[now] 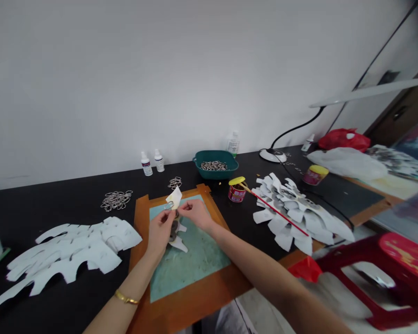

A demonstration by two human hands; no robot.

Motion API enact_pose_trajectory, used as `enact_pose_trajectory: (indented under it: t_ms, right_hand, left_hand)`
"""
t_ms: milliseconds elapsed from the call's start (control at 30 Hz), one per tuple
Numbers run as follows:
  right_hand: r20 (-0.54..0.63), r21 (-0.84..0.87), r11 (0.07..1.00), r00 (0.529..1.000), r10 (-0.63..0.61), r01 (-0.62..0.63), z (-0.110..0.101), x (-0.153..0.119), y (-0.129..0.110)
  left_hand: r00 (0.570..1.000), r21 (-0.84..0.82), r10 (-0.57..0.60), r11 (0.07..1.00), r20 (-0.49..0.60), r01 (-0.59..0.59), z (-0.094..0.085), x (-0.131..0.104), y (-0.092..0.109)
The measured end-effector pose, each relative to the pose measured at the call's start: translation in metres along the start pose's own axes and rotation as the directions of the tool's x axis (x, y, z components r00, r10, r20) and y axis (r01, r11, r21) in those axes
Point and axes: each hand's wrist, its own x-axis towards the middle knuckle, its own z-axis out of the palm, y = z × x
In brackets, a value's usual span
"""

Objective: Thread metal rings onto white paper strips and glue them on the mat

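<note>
My left hand (161, 228) is closed, its fingertips pinching a small metal ring (168, 205) at the edge of a white paper-like piece (174, 196). Close beside it, my right hand (197, 212) pinches that piece's lower right side; the exact grip is hidden by the fingers. Under both hands lies a pale green sheet (195, 269). On that sheet, partly covered by my left hand, is another white cut-out with grey patches (178, 243).
White cut-outs lie left (76, 246) and right (292, 208). A green basin (214, 174) holds metal rings; loose rings (116, 200) lie left of it. A brush (278, 212) rests across a red can (237, 192). Two small bottles (146, 164) and a lamp (272, 155) stand behind.
</note>
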Motion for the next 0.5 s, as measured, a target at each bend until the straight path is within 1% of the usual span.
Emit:
enact_pose_trajectory:
  t_ms: [100,167,233,300,400,500]
  right_hand:
    - [0.033,0.001,1.000,0.999,-0.001,0.001,-0.006,0.001,-0.003]
    - [0.051,0.020,1.000,0.999,-0.014,0.013,-0.010,0.002,-0.005]
    - [0.057,0.079,0.997,0.998,-0.028,0.023,-0.013,0.003,-0.005]
    - [0.072,0.165,0.986,0.997,-0.011,-0.001,-0.014,0.005,-0.004]
    - [0.116,0.257,0.964,0.992,0.040,-0.069,-0.013,0.007,-0.002]
    - [0.151,0.285,0.954,0.988,0.046,-0.088,-0.013,0.008,0.000]
  left_hand:
    - [0.999,-0.013,-0.025,1.000,0.032,0.026,-0.002,0.000,0.002]
    - [0.995,-0.049,-0.086,0.995,0.051,0.088,-0.002,-0.001,0.004]
    - [0.986,-0.100,-0.157,0.982,0.059,0.163,-0.002,-0.001,0.006]
    - [0.978,-0.144,-0.200,0.968,0.063,0.207,0.000,-0.002,0.007]
    - [0.975,-0.181,-0.211,0.958,0.073,0.221,0.001,-0.003,0.007]
    - [0.971,-0.178,-0.220,0.956,0.094,0.234,-0.001,-0.002,0.005]
